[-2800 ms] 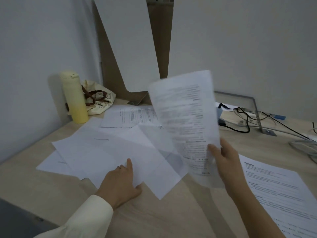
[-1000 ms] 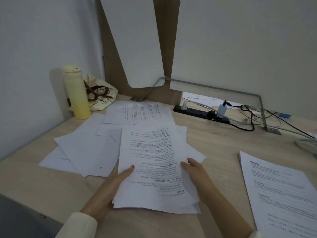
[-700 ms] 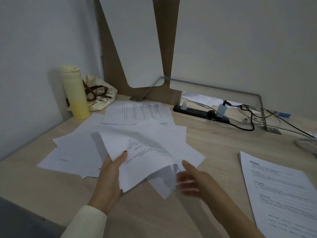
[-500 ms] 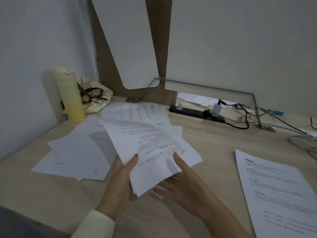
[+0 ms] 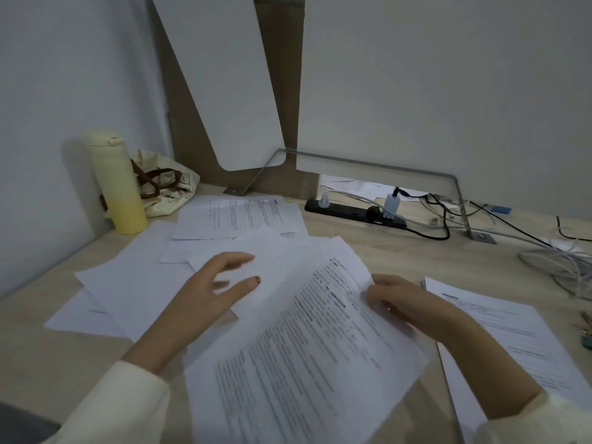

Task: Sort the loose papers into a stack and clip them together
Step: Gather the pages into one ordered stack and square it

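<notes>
My right hand (image 5: 407, 304) pinches the upper right edge of a printed sheet (image 5: 304, 357), which is lifted and tilted toward me at the front centre. My left hand (image 5: 211, 293) hovers with fingers spread over the loose white papers (image 5: 134, 283) scattered across the left of the desk. Another printed page (image 5: 237, 216) lies flat farther back. On the right lies a separate stack of printed pages (image 5: 512, 341), partly under my right forearm. No clip is clearly visible.
A yellow bottle (image 5: 117, 184) and a cloth bag (image 5: 163, 184) stand at the back left by the wall. A black power strip (image 5: 352, 213) with cables (image 5: 554, 261) runs along the back right. Small objects (image 5: 586, 334) show at the right edge.
Both hands gathered printed sheets at the front. Since then my right hand has carried the printed sheet rightward and toward me, and my left hand has let go and opened over the loose pile.
</notes>
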`<action>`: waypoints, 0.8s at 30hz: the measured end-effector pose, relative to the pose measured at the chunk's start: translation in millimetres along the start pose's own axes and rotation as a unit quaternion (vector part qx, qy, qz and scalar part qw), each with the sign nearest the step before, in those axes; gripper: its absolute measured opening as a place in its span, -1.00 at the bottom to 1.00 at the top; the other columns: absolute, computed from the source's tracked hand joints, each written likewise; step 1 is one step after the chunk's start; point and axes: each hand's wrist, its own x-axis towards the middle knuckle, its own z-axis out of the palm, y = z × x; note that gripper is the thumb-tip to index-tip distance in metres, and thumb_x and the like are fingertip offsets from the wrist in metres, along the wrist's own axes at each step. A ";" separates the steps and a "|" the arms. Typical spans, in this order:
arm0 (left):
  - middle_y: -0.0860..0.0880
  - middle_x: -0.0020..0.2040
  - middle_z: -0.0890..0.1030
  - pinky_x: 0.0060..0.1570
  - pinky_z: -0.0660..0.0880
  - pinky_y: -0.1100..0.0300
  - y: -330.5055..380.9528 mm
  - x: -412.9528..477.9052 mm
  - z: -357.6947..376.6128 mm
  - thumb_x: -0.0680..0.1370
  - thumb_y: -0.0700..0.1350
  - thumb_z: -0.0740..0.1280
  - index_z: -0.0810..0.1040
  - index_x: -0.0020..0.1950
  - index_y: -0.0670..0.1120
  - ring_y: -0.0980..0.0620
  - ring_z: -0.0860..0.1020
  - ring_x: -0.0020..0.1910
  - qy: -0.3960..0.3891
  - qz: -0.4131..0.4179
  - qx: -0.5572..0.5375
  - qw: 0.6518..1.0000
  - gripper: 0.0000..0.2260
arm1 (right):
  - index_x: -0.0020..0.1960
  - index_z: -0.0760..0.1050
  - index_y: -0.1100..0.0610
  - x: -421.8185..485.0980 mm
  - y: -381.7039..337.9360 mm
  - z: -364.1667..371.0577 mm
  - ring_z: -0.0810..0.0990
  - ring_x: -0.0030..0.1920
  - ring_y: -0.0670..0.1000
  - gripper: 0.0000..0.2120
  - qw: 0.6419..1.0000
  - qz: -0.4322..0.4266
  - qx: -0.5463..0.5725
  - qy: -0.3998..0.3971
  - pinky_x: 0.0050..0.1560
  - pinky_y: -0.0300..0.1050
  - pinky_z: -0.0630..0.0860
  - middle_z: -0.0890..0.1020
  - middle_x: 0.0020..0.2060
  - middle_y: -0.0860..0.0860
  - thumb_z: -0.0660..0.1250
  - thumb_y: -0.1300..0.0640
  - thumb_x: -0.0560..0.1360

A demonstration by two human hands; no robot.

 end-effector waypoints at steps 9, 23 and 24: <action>0.10 0.00 0.70 -0.13 0.58 0.29 -12.1 3.6 30.1 0.45 -0.04 0.35 0.57 0.15 0.01 0.11 0.66 -0.02 -0.216 -0.175 -0.134 0.951 -0.73 | -0.31 0.36 0.05 14.7 -32.5 6.3 0.32 -0.36 -0.09 -0.79 0.970 -0.125 -0.190 0.088 -0.30 -0.22 0.21 0.38 -0.39 -0.07 0.18 0.20 0.50; 0.08 -0.17 0.56 -0.29 0.37 0.33 -68.2 -26.1 -4.4 0.58 -0.18 0.21 0.44 0.13 -0.04 0.16 0.50 -0.22 0.090 -0.232 -0.130 0.960 -0.85 | 0.33 0.27 0.25 107.4 23.7 22.0 0.25 0.35 0.22 -0.41 0.920 0.132 -0.293 0.224 0.25 0.01 0.32 0.31 0.32 0.20 0.28 -0.11 0.48; 0.04 -0.14 0.57 -0.28 0.37 0.33 -69.9 -25.5 -4.0 0.58 -0.17 0.20 0.44 0.14 -0.04 0.16 0.51 -0.21 0.089 -0.231 -0.127 0.960 -0.85 | 0.32 0.28 0.24 110.6 25.5 22.3 0.27 0.34 0.21 -0.42 0.918 0.142 -0.295 0.224 0.24 0.02 0.33 0.32 0.30 0.19 0.30 -0.11 0.47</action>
